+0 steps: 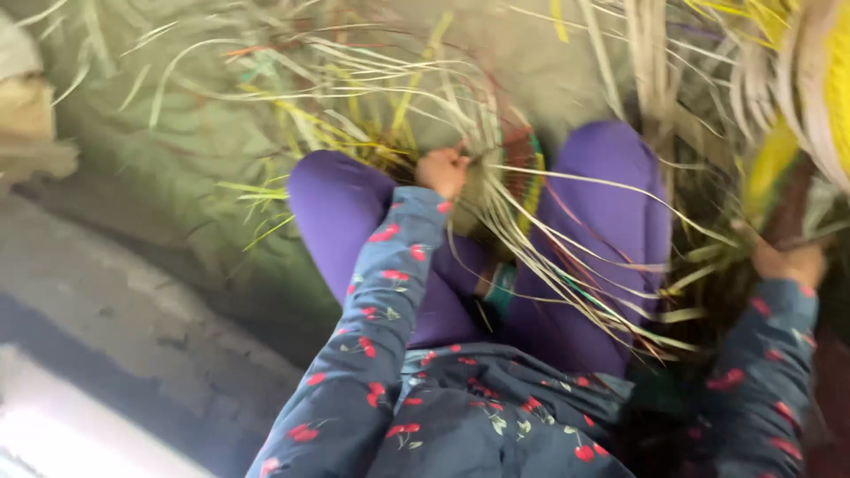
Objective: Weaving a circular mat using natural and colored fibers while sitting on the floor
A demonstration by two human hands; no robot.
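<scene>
I sit with purple-trousered knees (611, 204) raised. My left hand (443, 170) grips the edge of a part-woven basket (518, 177) of pale straw with red and green bands, held between my knees. Long loose straw strands (567, 265) fan out from it across my lap. My right hand (788, 258) is out at the right, closed around a bundle of pale and yellow straw strips (770, 159). Both sleeves are dark blue with red cherries. The picture is blurred by motion.
More dry straw (292, 80) lies scattered on a greenish crumpled sheet (177, 168) ahead of me. A rough grey concrete ledge (124, 310) runs along the left. A large yellow and pale bundle (819, 80) fills the upper right corner.
</scene>
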